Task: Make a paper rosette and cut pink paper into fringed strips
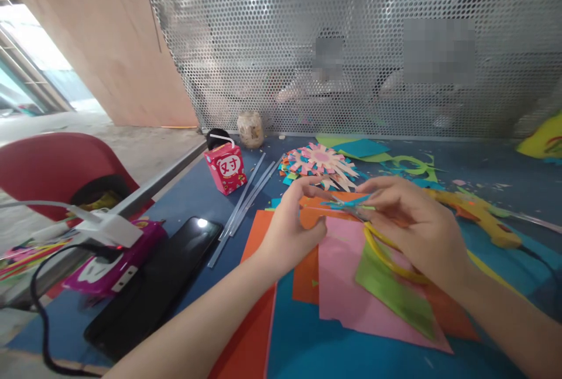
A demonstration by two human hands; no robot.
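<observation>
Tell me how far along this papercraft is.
Looks done: the layered pile of fringed pink, orange and blue paper. In hand: the right hand holds yellow-handled scissors by a small blue paper piece, the left hand close by. Probably left: the large pink sheet, mostly uncut; the yellow glue gun lies unheld.

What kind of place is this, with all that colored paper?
It looks like a craft table, maybe in a workshop. There are colored sheets like the pink paper, a yellow glue gun with a cord, and a pile of fringed paper flowers.
</observation>
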